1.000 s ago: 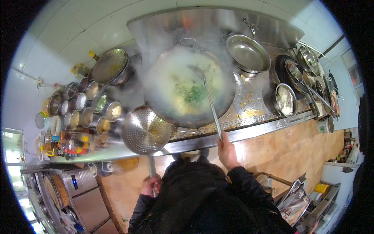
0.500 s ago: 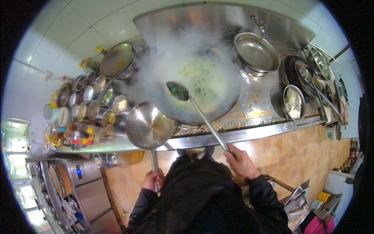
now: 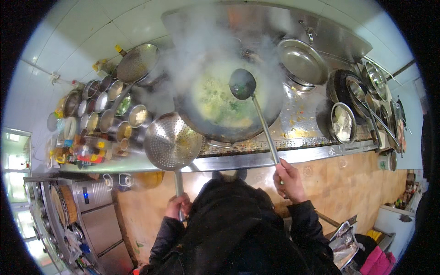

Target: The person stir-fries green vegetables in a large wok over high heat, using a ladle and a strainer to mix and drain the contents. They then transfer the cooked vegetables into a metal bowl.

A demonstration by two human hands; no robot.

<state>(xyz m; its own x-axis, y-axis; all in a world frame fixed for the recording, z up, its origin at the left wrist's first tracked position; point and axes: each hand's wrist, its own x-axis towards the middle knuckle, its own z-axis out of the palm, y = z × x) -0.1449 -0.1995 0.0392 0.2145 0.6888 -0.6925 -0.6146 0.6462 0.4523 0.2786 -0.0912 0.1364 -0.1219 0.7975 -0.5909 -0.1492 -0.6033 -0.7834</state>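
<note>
My right hand [image 3: 289, 181] is closed round the handle of a long metal ladle [image 3: 242, 84]. The ladle's dark bowl hangs over a big steaming wok [image 3: 211, 134]. Bubbling yellow-green liquid with green bits [image 3: 215, 103] fills the wok, partly veiled by steam. Down at the left, my left hand [image 3: 178, 206] grips the handle of a large perforated skimmer [image 3: 173, 143]. The skimmer's round head lies level over the counter's front edge, just left of the wok, with no food on it.
Several small seasoning bowls [image 3: 123, 130] crowd the left, with bottles [image 3: 94, 149] before them. Another strainer [image 3: 137, 66] rests behind. Right of the wok are a wide steel basin [image 3: 302, 63] and a bowl of white stuff [image 3: 343, 123]. The steel counter edge [image 3: 247, 159] runs in front of me.
The ladle has swung to the right across the wok, and its bowl now shows a dark, rounded face. Green bits seen in it before now float in the wok. The skimmer barely moved.
</note>
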